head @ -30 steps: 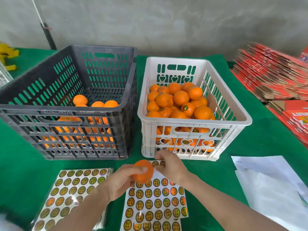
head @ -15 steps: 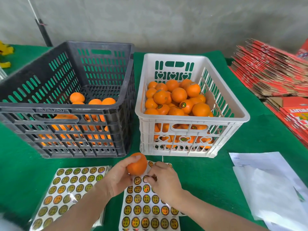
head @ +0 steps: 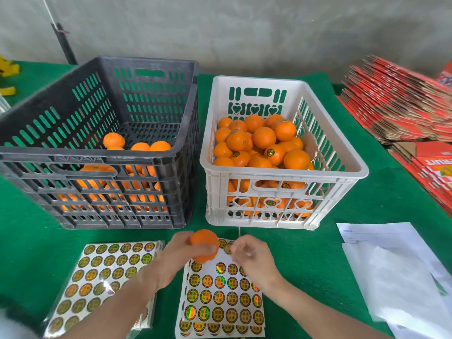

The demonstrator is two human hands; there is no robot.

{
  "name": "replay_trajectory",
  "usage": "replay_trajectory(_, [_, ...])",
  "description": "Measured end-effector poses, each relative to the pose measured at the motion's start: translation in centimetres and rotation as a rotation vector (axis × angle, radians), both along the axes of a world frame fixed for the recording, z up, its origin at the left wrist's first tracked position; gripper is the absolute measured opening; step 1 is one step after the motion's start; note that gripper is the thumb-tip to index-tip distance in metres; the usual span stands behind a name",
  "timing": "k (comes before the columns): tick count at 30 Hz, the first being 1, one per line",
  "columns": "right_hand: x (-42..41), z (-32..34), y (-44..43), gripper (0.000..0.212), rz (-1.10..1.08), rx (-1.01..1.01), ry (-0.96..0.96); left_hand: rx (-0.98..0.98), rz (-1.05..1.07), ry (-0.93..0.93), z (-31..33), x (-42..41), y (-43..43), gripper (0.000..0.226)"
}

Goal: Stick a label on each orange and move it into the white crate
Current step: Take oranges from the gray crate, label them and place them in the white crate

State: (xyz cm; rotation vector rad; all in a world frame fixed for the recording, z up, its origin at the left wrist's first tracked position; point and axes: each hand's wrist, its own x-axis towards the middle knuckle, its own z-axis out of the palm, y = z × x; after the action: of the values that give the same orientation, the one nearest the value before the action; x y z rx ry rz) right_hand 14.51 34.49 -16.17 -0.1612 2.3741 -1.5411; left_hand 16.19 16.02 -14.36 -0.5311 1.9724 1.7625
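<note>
Fruit-packing workroom, small scale. A bare grey wall [head: 244, 33] stood at the far side, with a work table [head: 367, 204] under green cloth before it. On the table were a black crate [head: 73, 152], left, part filled with plain oranges [head: 113, 140], and a white crate [head: 281, 173], right, heaped with stickered oranges [head: 271, 152]. Label sheets [head: 107, 272] lay near, at left and centre. Flattened red cartons [head: 396, 104] were stacked at far right. White papers [head: 403, 277] lay at near right.
</note>
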Motion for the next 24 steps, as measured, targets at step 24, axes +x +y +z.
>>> replay_trajectory(24, [-0.9, 7.6, -1.8, 0.019, 0.213, 0.142, 0.385, 0.811, 0.19, -0.034, 3.4, -0.3, 1.6, 0.068])
